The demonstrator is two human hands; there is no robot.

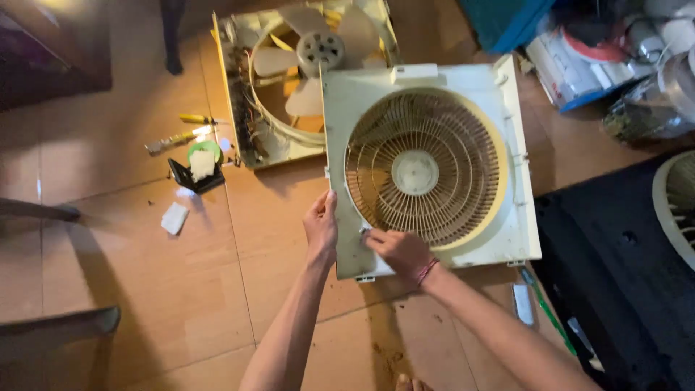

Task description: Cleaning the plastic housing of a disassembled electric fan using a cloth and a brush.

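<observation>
Two hands hold a cream square fan cover (pixel 499 217) with its round grille, lifted over the tiled floor (pixel 181 289). The left hand (pixel 321 228) grips its nine o'clock edge; the right hand (pixel 402 252) pinches the grille rim at seven o'clock. The open fan body (pixel 289 87) lies at eleven o'clock, screwdrivers (pixel 181 134) beyond.

Cream fan panel (pixel 434 166), beige grille (pixel 423 170), green lid (pixel 205 150).

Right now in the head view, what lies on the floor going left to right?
White paper scrap → green lid → left hand → right hand → fan grille panel → green screwdriver
</observation>
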